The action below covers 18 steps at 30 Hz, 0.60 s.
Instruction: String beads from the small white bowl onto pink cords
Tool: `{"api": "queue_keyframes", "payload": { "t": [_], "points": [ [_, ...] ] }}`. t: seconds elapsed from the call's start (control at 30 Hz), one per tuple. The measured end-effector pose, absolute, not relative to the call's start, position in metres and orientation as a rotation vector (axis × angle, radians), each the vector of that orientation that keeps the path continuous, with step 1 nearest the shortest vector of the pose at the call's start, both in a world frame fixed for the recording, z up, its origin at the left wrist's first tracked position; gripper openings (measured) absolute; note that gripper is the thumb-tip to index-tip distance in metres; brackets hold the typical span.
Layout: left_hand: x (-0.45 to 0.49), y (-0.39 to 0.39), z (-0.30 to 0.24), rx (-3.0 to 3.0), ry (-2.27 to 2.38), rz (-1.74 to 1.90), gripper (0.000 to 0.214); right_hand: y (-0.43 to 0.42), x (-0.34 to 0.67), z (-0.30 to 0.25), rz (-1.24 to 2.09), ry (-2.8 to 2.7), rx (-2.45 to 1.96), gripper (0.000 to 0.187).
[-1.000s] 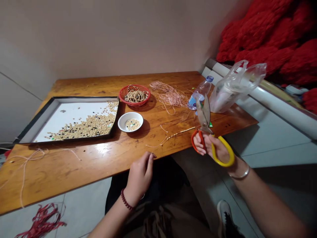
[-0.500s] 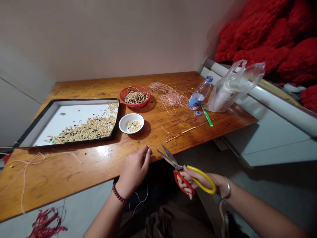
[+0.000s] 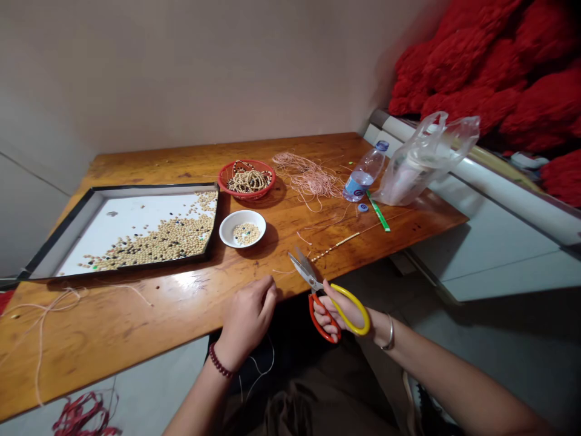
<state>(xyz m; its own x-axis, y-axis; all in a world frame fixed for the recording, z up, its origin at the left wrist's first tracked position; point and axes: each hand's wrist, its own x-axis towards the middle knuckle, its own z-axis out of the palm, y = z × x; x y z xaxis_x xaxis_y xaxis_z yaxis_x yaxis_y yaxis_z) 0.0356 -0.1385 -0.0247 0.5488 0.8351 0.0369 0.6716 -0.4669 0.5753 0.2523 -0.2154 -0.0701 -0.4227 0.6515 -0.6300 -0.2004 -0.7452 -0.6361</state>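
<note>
My right hand grips scissors with one red and one yellow handle, blades parted and pointing up-left over the table's front edge. My left hand sits just left of the blades, fingers pinched on a thin pale cord that hangs down below the table edge. A short strand of small beads lies on the wooden table just beyond the scissor tips.
A black-rimmed tray of loose beads sits at the left, with a white bowl and a red basket of bead strings beside it. Further right lie pink cord, a water bottle, a plastic bag and red yarn.
My right hand brought the scissors down from beside the bottle to the table's front edge, close to my left hand. The blades now point toward the cord pinched in my left hand.
</note>
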Motion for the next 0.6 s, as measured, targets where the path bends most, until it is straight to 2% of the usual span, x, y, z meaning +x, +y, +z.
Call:
{"api": "queue_keyframes", "payload": {
  "t": [0.4,0.6],
  "points": [
    [0.029,-0.140,-0.036,2.242,1.259,0.525,0.028,-0.216,0.257,-0.077,2.144,-0.593,-1.347,0.068],
    [0.006,-0.127,-0.023,2.135,1.496,0.701,0.027,-0.222,0.257,-0.067,2.112,-0.822,-1.227,0.070]
  ]
}}
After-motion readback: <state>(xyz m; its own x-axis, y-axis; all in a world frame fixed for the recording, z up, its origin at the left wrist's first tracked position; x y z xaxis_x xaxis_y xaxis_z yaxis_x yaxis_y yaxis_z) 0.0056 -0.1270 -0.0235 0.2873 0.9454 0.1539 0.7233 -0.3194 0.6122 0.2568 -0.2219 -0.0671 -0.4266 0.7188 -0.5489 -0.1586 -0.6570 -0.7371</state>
